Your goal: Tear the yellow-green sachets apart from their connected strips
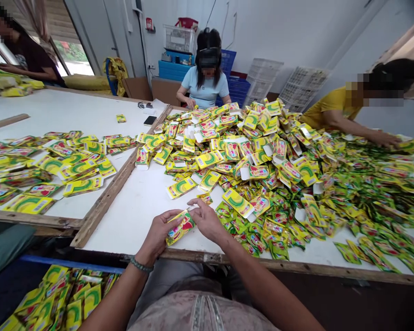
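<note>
Near the table's front edge, my left hand [163,228] grips a small yellow-and-green printed carton [180,228] by its left side, thumb on top. The fingers of my right hand [206,219] are bent at the carton's upper right end, where a white flap shows. Whether the right fingertips pinch that flap or only touch it, I cannot tell. Just beyond and to the right lie a yellow carton [238,202] with its end flap open and small green foil packets [232,223]. A large heap of similar cartons [227,151] rises behind my hands.
A wooden strip [106,193] divides the white table, with more cartons [76,168] left of it. Below my left arm stands a blue-rimmed bin of cartons [86,294]. Foil packets [365,197] spread rightward. Three people work around the table. A phone [150,120] lies beyond the strip.
</note>
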`<state>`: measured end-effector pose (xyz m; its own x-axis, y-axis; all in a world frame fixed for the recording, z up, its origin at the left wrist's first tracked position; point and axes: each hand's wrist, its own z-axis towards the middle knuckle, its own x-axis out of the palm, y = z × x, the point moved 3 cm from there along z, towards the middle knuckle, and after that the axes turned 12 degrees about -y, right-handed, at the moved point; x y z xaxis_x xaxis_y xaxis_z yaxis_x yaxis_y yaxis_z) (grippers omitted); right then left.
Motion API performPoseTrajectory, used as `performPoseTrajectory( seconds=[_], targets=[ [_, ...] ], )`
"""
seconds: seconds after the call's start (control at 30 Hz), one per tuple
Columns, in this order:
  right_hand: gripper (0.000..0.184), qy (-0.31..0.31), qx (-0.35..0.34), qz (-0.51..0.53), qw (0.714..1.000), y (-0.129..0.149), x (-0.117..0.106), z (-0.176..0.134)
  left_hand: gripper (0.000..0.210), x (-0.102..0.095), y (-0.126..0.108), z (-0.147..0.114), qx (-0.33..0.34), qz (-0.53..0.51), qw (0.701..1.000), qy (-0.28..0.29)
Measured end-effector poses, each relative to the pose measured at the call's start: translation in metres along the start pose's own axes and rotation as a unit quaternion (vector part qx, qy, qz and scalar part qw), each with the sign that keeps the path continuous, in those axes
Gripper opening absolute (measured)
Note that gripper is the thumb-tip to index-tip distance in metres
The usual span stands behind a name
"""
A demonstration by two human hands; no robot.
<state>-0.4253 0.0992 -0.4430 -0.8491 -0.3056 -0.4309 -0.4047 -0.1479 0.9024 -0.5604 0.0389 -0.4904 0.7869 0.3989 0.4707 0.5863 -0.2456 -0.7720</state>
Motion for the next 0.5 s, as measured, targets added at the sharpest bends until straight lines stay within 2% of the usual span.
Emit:
performPoseTrajectory(
  seconds=[0.1,0.17,0.27,0.33,0.37,0.4,0.43,0.47,0.5],
  targets=[
    [0.032,0.051,0.035,0.031,0.998,0.000,0.008,-0.003,0.044,0.001,0.003,0.000,-0.009,-0.008,1.000,-0.014],
    [0.036,0.061,0.032,0.043,0.997,0.003,0.014,-0.005,0.044,-0.001,0.001,0.002,-0.011,0.005,1.000,-0.015],
    [0.042,-0.003,-0.030,0.053,0.998,0.007,0.010,-0.002,0.049,-0.017,-0.027,0.009,0.021,0.059,0.997,-0.048],
    [0.037,-0.099,-0.079,0.027,0.992,0.004,-0.008,0.004,0.048,-0.041,-0.067,0.015,0.100,0.083,0.981,-0.143],
    [0.031,-0.148,-0.089,0.002,0.985,0.001,-0.020,0.008,0.044,-0.056,-0.091,0.016,0.162,0.077,0.959,-0.219],
    [0.025,-0.193,-0.087,-0.033,0.977,-0.004,-0.032,0.013,0.039,-0.071,-0.114,0.016,0.243,0.064,0.916,-0.312],
    [0.020,-0.227,-0.072,-0.073,0.969,-0.011,-0.044,0.019,0.040,-0.083,-0.135,0.013,0.330,0.076,0.851,-0.401],
    [0.019,-0.250,-0.052,-0.118,0.960,-0.017,-0.053,0.026,0.044,-0.087,-0.149,0.011,0.396,0.129,0.788,-0.453],
    [0.021,-0.263,-0.032,-0.164,0.950,-0.024,-0.060,0.032,0.047,-0.086,-0.156,0.010,0.440,0.194,0.736,-0.477]
  ],
)
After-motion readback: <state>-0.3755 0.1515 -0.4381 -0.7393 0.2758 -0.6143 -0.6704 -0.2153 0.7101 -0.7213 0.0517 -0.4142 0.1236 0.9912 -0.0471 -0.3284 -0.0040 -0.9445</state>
